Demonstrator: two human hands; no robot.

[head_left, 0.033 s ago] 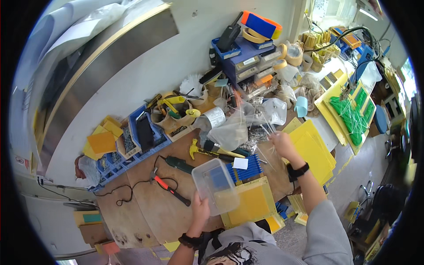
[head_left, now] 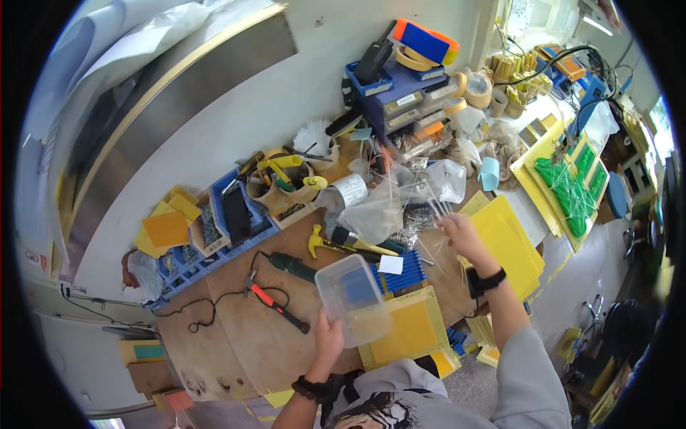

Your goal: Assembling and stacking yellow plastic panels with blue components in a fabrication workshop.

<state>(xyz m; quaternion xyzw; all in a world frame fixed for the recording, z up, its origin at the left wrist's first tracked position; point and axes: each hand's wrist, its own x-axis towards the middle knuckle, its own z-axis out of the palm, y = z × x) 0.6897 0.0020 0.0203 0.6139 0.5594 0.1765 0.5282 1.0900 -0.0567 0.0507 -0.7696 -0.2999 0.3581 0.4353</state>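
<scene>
We look down from a head camera onto a crowded wooden counter (head_left: 236, 336). Our left hand (head_left: 330, 336) is closed around the near edge of a clear plastic container (head_left: 352, 300), holding it tilted above the counter. It hangs over a yellow tray (head_left: 411, 330) and a small blue comb-like rack (head_left: 407, 270). The container looks empty, though its clear walls make that hard to judge.

Our right hand (head_left: 461, 234) is raised farther out, fingers pinched on a loose bundle of thin clear strips (head_left: 436, 204) that fan upward. It wears a dark band at the wrist. Just beyond it lie crumpled clear plastic bags (head_left: 382, 207) with more strips among them.

To the left of the container rest a yellow-headed hammer (head_left: 341, 244) and red-handled pliers (head_left: 275, 304) with a black cord. Blue bins (head_left: 214, 229) of small parts and a set of small drawers (head_left: 411, 100) stand against the wall. Yellow sheets (head_left: 511, 239) sit to the right.

As we judge it, the work is at an early stage: strips are gathered in one hand, the container is ready in the other, and none appear to be inside it yet.
</scene>
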